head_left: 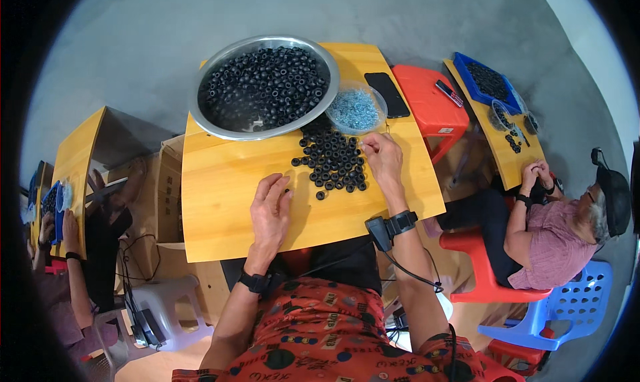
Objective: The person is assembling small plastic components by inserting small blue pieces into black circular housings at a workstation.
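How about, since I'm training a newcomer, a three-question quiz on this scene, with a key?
1. Which hand is nearer the clear tub of blue bits?
2. Where does the black phone lie?
A) in the metal bowl
B) on the yellow table
C) on the red stool
3. Fill in: the loose ring-like pieces on the table are ____ in colour.

Key: 1. The right hand. 2. B. 3. Black.

Bright, even light, soft shadows on the tabletop (220, 215), fisheye-bent dark edges.
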Demonstrator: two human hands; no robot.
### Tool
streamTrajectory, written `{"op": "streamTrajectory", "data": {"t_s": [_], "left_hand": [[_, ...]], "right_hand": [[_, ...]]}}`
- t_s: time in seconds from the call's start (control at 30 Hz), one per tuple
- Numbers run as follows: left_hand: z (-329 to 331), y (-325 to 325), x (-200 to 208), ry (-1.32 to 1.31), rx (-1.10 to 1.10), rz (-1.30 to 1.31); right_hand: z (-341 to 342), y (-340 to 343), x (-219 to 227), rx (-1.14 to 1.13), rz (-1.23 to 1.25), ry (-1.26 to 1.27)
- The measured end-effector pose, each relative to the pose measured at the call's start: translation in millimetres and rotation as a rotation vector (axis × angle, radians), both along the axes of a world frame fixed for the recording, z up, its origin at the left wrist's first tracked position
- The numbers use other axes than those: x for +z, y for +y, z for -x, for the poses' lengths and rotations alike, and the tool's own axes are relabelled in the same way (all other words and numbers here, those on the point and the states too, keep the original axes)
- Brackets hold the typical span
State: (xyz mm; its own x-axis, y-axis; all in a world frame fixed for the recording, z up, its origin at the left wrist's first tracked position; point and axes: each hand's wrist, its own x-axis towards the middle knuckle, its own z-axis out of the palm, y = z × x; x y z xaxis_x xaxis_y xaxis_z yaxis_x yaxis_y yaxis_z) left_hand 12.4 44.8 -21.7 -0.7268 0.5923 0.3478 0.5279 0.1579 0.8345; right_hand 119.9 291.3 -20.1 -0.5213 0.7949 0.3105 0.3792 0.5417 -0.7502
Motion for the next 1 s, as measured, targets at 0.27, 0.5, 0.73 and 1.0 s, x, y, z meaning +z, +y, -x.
{"op": "streamTrajectory", "data": {"t_s": [0.27, 0.5, 0.73, 1.0], "left_hand": [[1, 0, -4, 0.050, -0.002, -0.025], [2, 2, -4, 0.076, -0.006, -0.053], [2, 2, 1, 0.030, -0.007, -0.024], [2, 2, -2, 0.076, -0.001, -0.040]], "right_hand": [[-2, -2, 4, 0.035, -0.074, -0.009], [-6, 0, 5, 0.148, -0.193, 0.029], [-3, 0, 11, 0.145, -0.359, -0.038], [-9, 5, 13, 0.135, -0.449, -0.006]]}}
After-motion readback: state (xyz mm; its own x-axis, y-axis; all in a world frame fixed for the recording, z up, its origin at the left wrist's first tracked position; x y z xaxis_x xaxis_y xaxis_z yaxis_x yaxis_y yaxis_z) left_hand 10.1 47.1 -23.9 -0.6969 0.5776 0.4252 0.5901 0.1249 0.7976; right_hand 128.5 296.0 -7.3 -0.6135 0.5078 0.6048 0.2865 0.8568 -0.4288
